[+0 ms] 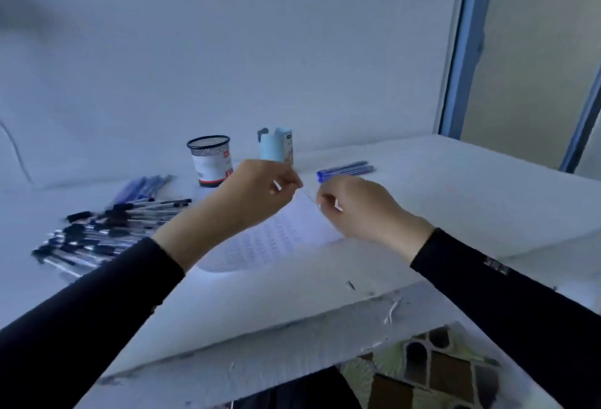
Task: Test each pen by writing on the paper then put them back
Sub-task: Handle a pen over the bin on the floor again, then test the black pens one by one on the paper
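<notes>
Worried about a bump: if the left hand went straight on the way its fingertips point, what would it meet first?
Probably the right hand, just opposite, pinching the same thin pen; depth is unclear.

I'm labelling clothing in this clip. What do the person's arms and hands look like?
Both arms wear long black sleeves ending at the wrists. The left sleeve looks plain; the right sleeve carries a small pale marking on the forearm, too blurred to read. The left hand and right hand are bare: no gloves, ring or watch shows.
</notes>
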Available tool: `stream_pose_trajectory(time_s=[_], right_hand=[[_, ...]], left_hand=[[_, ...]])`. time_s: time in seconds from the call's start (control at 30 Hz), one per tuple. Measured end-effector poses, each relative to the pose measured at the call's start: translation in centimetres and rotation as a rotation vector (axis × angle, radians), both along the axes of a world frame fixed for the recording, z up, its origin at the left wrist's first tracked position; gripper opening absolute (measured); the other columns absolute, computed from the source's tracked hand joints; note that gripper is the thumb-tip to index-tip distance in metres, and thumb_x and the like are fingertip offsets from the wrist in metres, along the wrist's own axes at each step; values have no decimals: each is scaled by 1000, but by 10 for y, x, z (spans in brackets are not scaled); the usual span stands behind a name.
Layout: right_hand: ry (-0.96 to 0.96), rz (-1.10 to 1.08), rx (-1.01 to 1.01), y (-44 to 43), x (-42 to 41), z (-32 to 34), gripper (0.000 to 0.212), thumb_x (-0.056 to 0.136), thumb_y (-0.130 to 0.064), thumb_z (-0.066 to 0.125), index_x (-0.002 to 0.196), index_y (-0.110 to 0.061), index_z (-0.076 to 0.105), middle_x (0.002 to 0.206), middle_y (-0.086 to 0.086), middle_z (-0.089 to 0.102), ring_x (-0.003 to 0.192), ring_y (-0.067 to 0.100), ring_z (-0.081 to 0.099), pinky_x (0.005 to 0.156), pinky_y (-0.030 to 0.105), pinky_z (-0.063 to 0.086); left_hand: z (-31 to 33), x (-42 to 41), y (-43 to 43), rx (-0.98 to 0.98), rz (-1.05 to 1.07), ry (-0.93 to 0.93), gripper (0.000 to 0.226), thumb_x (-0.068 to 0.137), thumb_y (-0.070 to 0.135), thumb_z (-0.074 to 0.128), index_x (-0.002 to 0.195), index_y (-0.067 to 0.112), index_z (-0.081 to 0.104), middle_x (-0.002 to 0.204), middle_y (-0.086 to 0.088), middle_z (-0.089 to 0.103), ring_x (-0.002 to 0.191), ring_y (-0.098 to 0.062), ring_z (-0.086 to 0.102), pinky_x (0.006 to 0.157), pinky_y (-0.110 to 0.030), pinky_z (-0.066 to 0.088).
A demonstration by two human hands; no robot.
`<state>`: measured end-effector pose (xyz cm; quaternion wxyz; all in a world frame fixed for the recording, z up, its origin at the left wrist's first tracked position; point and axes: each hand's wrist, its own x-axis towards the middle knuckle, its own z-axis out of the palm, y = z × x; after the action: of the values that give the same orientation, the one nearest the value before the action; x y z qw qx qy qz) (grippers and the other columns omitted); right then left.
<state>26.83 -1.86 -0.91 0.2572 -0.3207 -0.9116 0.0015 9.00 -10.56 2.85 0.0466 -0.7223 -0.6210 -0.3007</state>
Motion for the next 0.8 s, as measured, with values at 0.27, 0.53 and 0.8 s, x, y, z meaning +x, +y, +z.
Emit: stream_pose_trajectory(time_s=[0.27,0.53,0.8], right_hand=[[-292,-161,16,90,-51,0,24,88,9,45,104,-5,57,112,14,51,101,34,56,74,38,46],[-311,-228,5,134,-51,-11,16,90,5,49,94,-3,63,107,12,58,96,32,61,77,36,49],[77,47,1,111,-52,2,15,103,-32,36,112,-31,48,92,-3,65,80,24,62,75,39,48]], left_hand=[[-30,-85,28,-209,224,155,20,94,15,58,108,17,72,103,5,71,77,-3,53,79,-16,44],[-54,-110,32,-308,219,96,36,100,35,44,133,27,57,136,10,53,122,-10,50,105,-27,37],[-58,-106,31,-382,248,192,47,103,42,31,148,29,38,152,9,38,136,-12,39,113,-33,33]])
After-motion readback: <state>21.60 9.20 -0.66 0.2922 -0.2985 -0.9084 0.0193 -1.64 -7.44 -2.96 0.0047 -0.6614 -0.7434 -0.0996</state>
